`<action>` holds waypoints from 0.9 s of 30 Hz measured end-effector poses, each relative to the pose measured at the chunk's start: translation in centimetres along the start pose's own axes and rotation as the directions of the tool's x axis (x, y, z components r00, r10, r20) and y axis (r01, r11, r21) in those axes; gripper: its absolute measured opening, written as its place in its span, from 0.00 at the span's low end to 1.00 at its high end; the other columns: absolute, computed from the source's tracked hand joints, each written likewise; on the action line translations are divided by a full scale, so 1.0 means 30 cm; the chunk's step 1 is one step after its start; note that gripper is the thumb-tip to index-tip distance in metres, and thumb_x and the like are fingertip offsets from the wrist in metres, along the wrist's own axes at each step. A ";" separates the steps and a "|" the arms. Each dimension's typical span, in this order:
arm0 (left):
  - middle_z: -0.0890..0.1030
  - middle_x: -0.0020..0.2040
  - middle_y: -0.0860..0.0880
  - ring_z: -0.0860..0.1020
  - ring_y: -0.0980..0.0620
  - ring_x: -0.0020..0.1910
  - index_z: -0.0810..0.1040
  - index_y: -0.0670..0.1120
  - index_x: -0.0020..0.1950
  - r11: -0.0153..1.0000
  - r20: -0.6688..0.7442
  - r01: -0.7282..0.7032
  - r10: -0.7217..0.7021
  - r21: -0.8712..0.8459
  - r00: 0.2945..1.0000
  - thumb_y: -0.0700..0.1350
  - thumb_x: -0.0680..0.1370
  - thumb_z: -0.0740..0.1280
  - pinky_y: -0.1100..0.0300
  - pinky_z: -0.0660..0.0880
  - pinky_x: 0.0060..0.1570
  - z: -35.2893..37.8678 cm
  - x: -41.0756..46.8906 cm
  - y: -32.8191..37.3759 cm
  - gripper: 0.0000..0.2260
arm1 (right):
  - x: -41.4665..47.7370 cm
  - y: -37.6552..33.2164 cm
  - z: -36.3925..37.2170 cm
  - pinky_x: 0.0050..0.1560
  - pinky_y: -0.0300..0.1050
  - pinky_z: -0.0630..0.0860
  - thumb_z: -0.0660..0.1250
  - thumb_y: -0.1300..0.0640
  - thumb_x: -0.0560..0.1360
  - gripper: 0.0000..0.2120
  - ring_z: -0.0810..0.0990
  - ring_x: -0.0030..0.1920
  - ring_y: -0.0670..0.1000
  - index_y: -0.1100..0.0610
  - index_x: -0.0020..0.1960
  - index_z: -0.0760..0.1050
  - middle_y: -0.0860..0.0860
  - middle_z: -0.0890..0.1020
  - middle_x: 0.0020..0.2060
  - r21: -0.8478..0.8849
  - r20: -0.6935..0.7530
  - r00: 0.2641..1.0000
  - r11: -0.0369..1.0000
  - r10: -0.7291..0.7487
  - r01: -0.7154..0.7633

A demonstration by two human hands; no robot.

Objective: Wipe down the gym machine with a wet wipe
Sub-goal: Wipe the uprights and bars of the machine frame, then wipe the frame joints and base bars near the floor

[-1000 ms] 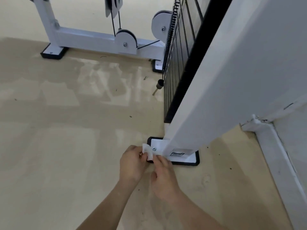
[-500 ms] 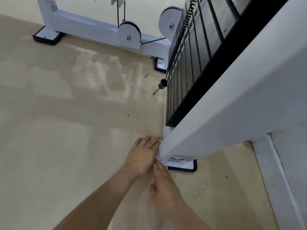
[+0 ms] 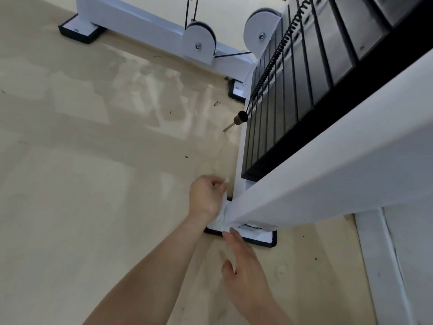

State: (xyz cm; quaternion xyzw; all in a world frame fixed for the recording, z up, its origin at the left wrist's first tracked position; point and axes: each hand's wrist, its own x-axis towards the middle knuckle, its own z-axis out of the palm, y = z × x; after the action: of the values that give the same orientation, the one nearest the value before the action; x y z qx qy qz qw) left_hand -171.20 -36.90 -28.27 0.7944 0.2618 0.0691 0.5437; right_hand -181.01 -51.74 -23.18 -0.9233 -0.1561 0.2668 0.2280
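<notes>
Two hands that jointly pinched the wet wipe [image 3: 222, 213] have parted: the left hand [image 3: 206, 198] curls its fingers round it against the post [image 3: 304, 184], the right hand [image 3: 246, 273] holds straight fingers just below, so wiping likely begins.

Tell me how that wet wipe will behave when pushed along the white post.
Probably floppy: the wet wipe is bunched in the left hand. It crumples against the white post, so it likely moulds and clings rather than sliding stiffly.
</notes>
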 end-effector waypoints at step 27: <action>0.82 0.49 0.35 0.81 0.40 0.45 0.78 0.35 0.57 0.611 0.396 0.456 -0.242 -0.647 0.886 0.34 0.81 0.62 0.47 0.77 0.50 -0.388 -0.374 0.372 0.08 | -0.093 -0.349 -0.289 0.59 0.48 0.75 0.67 0.62 0.76 0.17 0.81 0.56 0.48 0.44 0.59 0.78 0.51 0.83 0.56 0.939 0.106 0.981 0.309 0.165 -0.153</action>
State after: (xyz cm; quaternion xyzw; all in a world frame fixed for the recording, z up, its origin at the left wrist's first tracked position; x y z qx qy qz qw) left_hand -181.56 -35.81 -11.60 0.4481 0.2876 -0.0500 0.8450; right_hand -180.12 -46.94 -10.18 -0.6315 0.1201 0.3242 0.6940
